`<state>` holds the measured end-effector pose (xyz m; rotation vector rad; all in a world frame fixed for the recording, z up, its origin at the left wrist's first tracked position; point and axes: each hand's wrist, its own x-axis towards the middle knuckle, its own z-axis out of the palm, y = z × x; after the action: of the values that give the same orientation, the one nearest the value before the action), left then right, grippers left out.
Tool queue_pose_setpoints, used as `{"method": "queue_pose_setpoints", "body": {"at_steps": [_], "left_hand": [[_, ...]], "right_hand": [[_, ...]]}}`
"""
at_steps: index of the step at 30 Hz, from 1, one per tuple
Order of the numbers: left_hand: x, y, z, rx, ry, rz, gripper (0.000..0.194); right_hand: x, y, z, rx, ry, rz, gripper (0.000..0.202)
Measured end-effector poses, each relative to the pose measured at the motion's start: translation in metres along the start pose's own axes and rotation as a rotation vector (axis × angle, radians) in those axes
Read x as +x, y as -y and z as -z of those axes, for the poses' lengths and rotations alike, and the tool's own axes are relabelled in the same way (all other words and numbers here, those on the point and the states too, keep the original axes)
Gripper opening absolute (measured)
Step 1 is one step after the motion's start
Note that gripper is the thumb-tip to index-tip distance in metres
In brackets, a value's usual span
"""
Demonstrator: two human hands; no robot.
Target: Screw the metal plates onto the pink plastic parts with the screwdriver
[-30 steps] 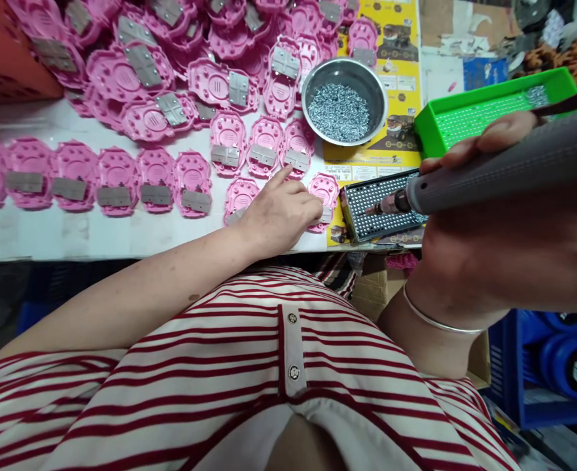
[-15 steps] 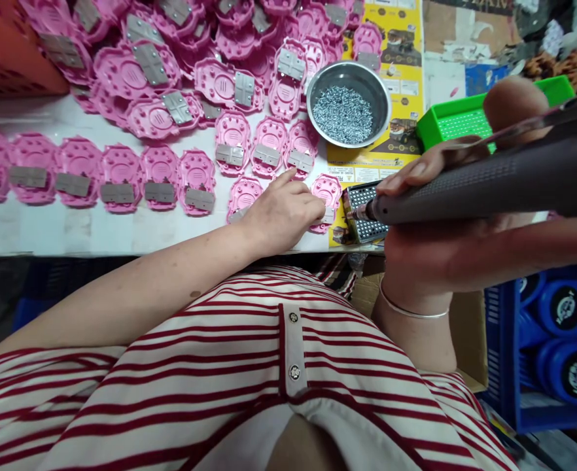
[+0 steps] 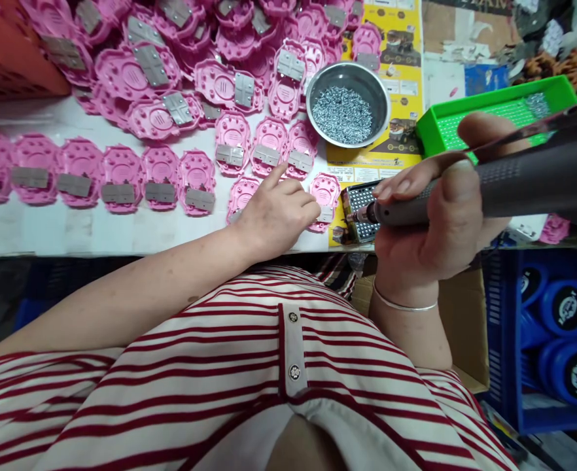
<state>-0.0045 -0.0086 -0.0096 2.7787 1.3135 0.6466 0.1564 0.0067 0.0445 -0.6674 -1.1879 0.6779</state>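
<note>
My left hand [image 3: 279,212] rests over the front of the table, fingers spread, its fingertips at a pink plastic part [image 3: 324,196] with a metal plate. Another pink part [image 3: 243,193] is partly hidden beneath that hand. My right hand [image 3: 430,216] is wrapped round a dark electric screwdriver [image 3: 514,183]. The screwdriver's tip is over a small metal tray with a perforated top [image 3: 366,230]. Behind the hands, a steel bowl [image 3: 348,108] holds many small screws.
Rows of pink parts [image 3: 122,171] lie at the left, with a heap of them [image 3: 131,75] behind. An orange basket [image 3: 14,59] stands back left. A green basket [image 3: 440,134] is at the right, blue crate [image 3: 504,340] below.
My right hand has shifted slightly left and its thumb now shows on the screwdriver, whose rear end has swung. My left hand has moved slightly left.
</note>
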Motion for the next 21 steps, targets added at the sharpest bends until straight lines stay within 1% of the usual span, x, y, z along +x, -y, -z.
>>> {"method": "queue_pose_setpoints", "body": {"at_steps": [4,7,9,12,15,17,19,21], "left_hand": [[0.001,0.001,-0.002,0.02,-0.008,-0.032,0.024],[0.001,0.002,-0.002,-0.007,0.01,-0.041,0.024],[0.002,0.002,-0.001,-0.021,0.024,-0.054,0.026],[0.002,0.003,0.0,-0.035,0.042,-0.084,0.028],[0.002,0.003,0.001,-0.049,0.064,-0.097,0.03],[0.002,0.002,0.002,-0.054,0.056,-0.095,0.029],[0.001,0.001,0.003,-0.064,0.032,-0.092,0.027],[0.001,0.0,0.003,-0.076,0.029,-0.085,0.026]], "right_hand": [[-0.004,-0.002,-0.001,0.044,0.063,-0.007,0.024],[-0.007,-0.005,-0.001,-0.016,0.11,-0.014,0.026],[-0.009,-0.007,0.0,-0.047,0.101,-0.035,0.026],[-0.01,-0.01,0.001,-0.003,0.087,-0.017,0.024],[-0.011,-0.013,0.001,-0.026,0.051,-0.022,0.029],[-0.011,-0.015,0.001,-0.044,0.023,-0.029,0.031],[-0.008,-0.015,-0.001,0.012,0.003,-0.001,0.03],[-0.004,-0.011,-0.004,0.098,0.018,0.028,0.026]]}}
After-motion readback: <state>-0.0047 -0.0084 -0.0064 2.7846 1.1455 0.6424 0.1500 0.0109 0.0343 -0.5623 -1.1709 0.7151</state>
